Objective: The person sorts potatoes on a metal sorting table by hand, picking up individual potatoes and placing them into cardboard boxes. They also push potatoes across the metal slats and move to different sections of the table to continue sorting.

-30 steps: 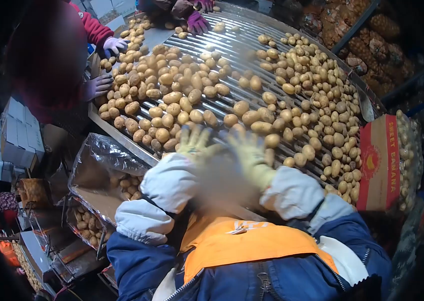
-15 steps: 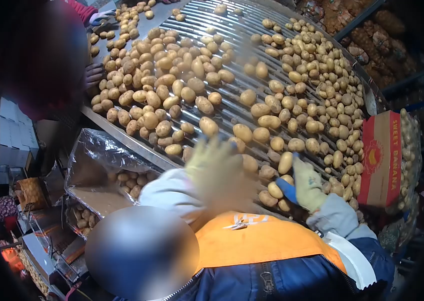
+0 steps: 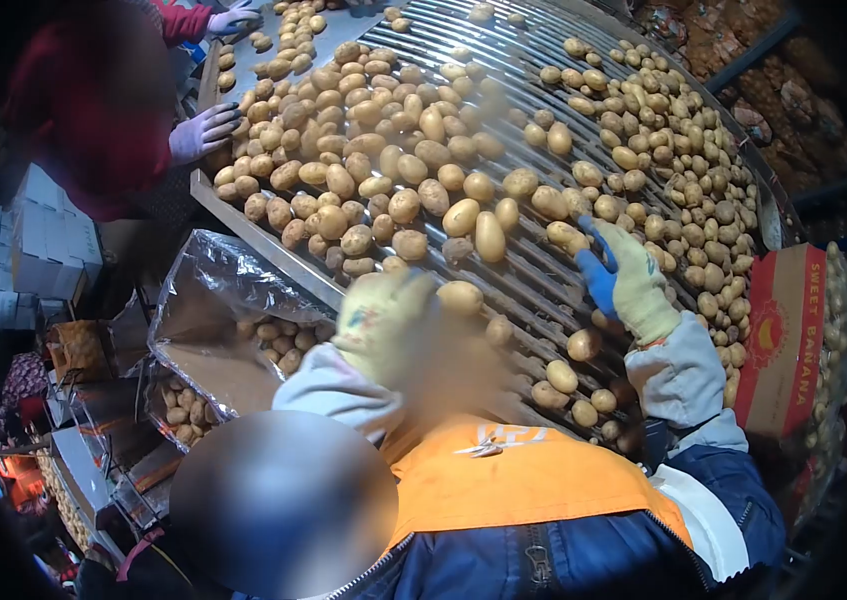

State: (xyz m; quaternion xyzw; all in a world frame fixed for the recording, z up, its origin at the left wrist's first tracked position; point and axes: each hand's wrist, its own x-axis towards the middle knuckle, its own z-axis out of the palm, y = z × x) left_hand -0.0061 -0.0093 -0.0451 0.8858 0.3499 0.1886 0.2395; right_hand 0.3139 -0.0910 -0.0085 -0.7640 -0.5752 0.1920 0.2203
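Many potatoes (image 3: 489, 237) lie on a slatted metal table (image 3: 533, 275). My left hand (image 3: 383, 325), in a pale yellow glove, is over its near edge beside a potato (image 3: 460, 298); its fingers are partly hidden and blurred, so its grip is unclear. Farther right, my right hand (image 3: 628, 280), in a yellow glove with blue fingers, reaches over the slats. Its fingers are apart, with the tips next to another potato (image 3: 565, 237), and it holds nothing that I can see.
A co-worker's gloved hands (image 3: 205, 132) are at the table's left side. Below the table's left edge stands a plastic-lined box (image 3: 208, 330) with potatoes. A red and brown carton (image 3: 783, 340) is at the right, and white boxes (image 3: 48, 240) are at the far left.
My right hand has moved up over the slats and away from the potato near its fingers. My left hand has shifted left. Fewer potatoes lie near the front edge. The co-worker's hands show more.
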